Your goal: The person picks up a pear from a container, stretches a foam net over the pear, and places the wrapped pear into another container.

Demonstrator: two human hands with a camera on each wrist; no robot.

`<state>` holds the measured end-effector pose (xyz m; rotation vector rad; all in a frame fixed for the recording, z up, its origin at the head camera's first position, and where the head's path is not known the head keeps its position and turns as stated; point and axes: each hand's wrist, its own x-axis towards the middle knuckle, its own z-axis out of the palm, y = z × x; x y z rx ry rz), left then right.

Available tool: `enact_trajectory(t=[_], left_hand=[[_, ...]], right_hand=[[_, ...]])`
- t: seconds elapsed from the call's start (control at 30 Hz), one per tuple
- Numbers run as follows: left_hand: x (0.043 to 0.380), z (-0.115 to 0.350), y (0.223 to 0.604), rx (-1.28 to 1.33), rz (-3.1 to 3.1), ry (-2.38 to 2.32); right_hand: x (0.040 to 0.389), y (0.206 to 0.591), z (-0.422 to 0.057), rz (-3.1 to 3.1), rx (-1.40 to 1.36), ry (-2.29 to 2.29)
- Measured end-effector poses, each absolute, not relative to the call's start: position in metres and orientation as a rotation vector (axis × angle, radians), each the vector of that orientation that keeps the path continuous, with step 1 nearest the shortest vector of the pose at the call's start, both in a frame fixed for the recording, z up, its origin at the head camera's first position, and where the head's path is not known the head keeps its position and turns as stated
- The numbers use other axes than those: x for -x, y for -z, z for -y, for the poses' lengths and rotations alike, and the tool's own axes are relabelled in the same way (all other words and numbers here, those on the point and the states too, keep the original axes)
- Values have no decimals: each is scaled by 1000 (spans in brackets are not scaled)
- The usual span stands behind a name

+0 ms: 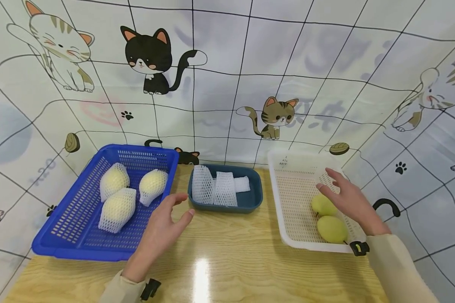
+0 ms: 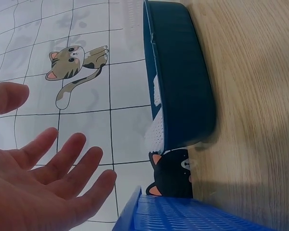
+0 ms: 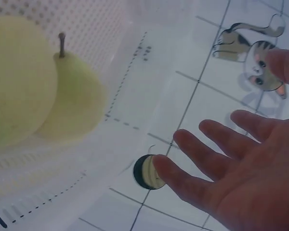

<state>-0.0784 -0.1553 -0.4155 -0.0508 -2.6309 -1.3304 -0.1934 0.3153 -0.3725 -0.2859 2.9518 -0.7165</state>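
Note:
My left hand (image 1: 160, 229) hovers by the right edge of the blue basket (image 1: 76, 252), fingers spread and nothing in them. Inside that basket lie three pears in white foam net sleeves, one being the front netted pear (image 1: 117, 209). Over the white basket (image 1: 282, 210) my right hand (image 1: 350, 202) hangs with relaxed fingers, holding nothing. Below it sit two bare yellow-green pears, the front pear (image 1: 332, 229) and a rear pear (image 3: 79, 98) with its stem showing in the right wrist view. Between the baskets, a dark teal tray (image 1: 255, 191) holds several white foam net sleeves (image 1: 225, 189).
A wooden table (image 1: 235, 256) carries both baskets and the tray. Behind and at both sides rises a white wall covering (image 1: 220, 84) with a black grid and cartoon cats. The blue basket's rim (image 2: 135, 207) stands close to the left hand.

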Motion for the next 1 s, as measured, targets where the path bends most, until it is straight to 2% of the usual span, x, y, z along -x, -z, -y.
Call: enact_trajectory(t=[0.4, 1.0], left_hand=[[79, 156, 419, 85, 2591, 1367], [80, 155, 420, 62, 2588, 1389]], right_hand=[[235, 391, -328, -2734, 173, 590], [262, 415, -329, -2518, 76, 422]])
